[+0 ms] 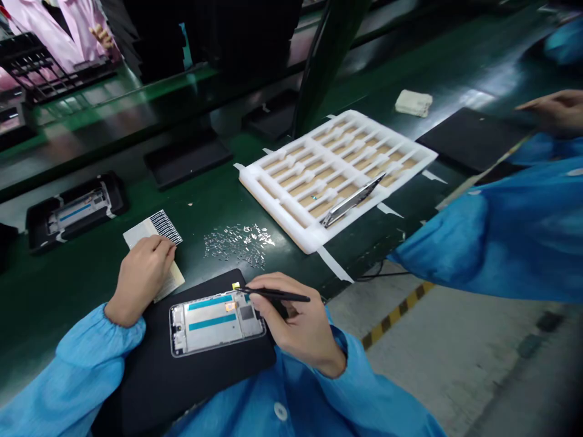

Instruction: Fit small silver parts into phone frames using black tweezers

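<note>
A phone frame (214, 321) with teal strips lies on a black mat (182, 370) in front of me. My right hand (296, 325) is closed on black tweezers (277, 295), whose tip touches a small yellow part (235, 285) at the frame's upper corner. My left hand (141, 276) rests with curled fingers on a striped label sheet (157, 233) left of the mat; whether it grips the sheet I cannot tell. Both arms wear blue sleeves.
Several tiny silver parts (239, 243) lie scattered on the green belt. A white foam tray (337, 173) with a metal piece (353, 200) sits beyond. A co-worker's blue sleeve (501, 230) and hand (553, 112) reach over a black mat at right. Another phone frame in a black holder (75, 209) lies at left.
</note>
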